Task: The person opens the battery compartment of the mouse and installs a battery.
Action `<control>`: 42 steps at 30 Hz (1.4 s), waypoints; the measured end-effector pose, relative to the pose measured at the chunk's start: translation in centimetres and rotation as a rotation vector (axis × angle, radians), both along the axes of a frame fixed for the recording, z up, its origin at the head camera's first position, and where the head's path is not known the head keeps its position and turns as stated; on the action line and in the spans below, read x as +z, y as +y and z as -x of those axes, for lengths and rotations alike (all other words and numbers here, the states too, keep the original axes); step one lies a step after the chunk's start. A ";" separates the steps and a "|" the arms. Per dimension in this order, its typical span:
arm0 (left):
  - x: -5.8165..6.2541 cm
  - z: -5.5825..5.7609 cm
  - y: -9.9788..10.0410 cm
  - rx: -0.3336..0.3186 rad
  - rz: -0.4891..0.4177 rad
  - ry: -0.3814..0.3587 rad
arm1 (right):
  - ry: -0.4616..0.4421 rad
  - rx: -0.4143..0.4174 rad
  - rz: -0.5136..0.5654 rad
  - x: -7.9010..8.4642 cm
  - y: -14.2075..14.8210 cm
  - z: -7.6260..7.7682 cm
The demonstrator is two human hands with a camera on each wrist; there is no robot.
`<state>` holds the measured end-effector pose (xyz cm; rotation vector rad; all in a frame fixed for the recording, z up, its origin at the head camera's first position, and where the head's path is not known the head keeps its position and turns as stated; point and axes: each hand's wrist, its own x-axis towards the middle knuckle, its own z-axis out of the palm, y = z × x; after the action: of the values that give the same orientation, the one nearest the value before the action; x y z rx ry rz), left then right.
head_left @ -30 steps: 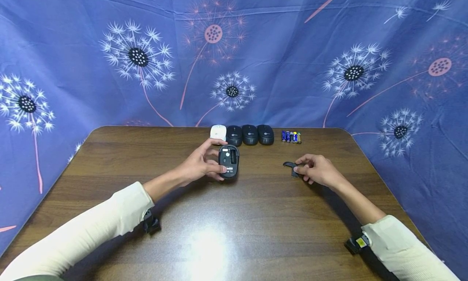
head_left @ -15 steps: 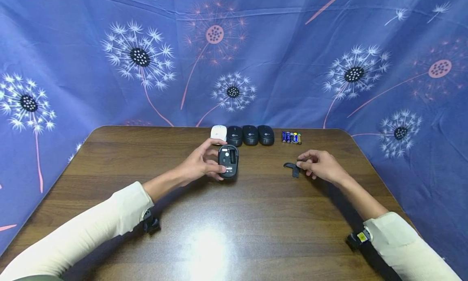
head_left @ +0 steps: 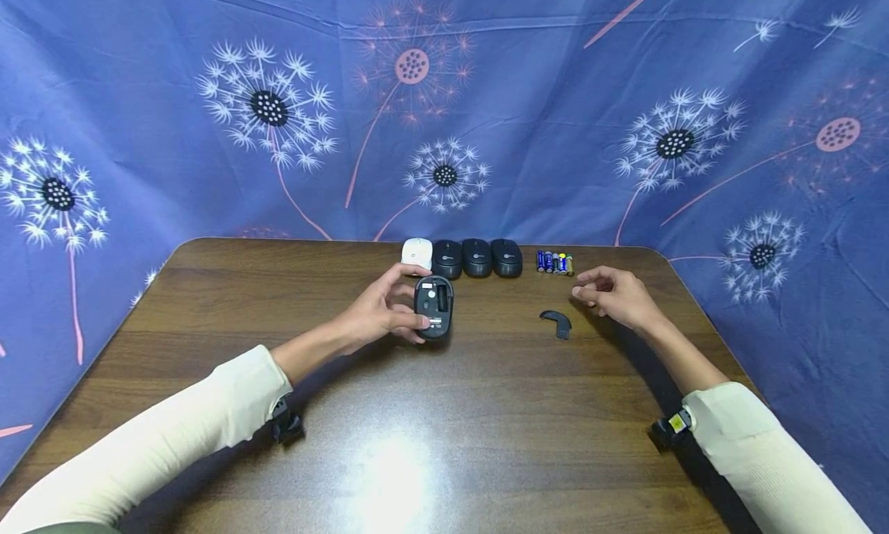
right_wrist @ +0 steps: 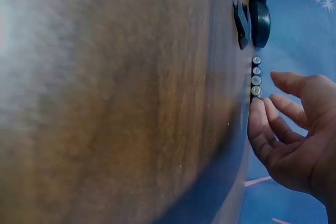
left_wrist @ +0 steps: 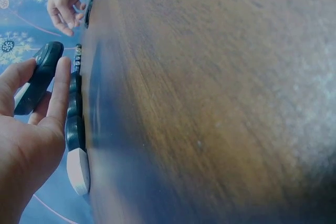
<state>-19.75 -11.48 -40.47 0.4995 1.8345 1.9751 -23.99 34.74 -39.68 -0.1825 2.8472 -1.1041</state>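
Note:
My left hand grips a black computer mouse by its sides, underside turned toward me. Its battery slot is uncovered, and labels show beside it. In the left wrist view the mouse is held between thumb and fingers above the table. The black battery cover lies on the wood at the right. Beyond and to the right of it hovers my right hand, fingers loosely bent with nothing between them. Close ahead of that hand is a row of several AA-size batteries.
Along the table's far edge stand a white mouse and three black mice, side by side. A blue cloth with dandelion prints hangs behind the brown wooden table.
My right hand has let go of the battery cover, leaving it on the table, and has moved away toward the batteries. The left hand keeps the mouse in place.

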 end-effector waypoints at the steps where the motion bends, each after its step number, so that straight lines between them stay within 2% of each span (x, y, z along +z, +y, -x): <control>1: 0.0 0.0 0.0 0.000 0.002 0.000 | 0.012 0.000 -0.013 0.0 0.1 0.2; 7: 0.1 -0.1 -0.1 -0.005 0.003 0.007 | 0.045 0.020 -0.081 -0.2 0.4 1.9; 21: -0.1 0.0 -0.4 -0.002 -0.019 -0.004 | -0.071 0.038 -0.089 -0.4 1.4 5.6; 34: -0.2 -0.2 -0.4 -0.014 -0.016 -0.001 | -0.139 0.064 -0.159 -0.2 0.9 7.0; 42: -0.1 -0.4 -0.4 -0.008 -0.016 -0.008 | -0.106 0.098 -0.205 -0.5 0.9 7.3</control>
<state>-19.31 -11.84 -40.53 0.5027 1.8104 1.9850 -31.29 35.62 -40.19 -0.2378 2.7987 -0.7737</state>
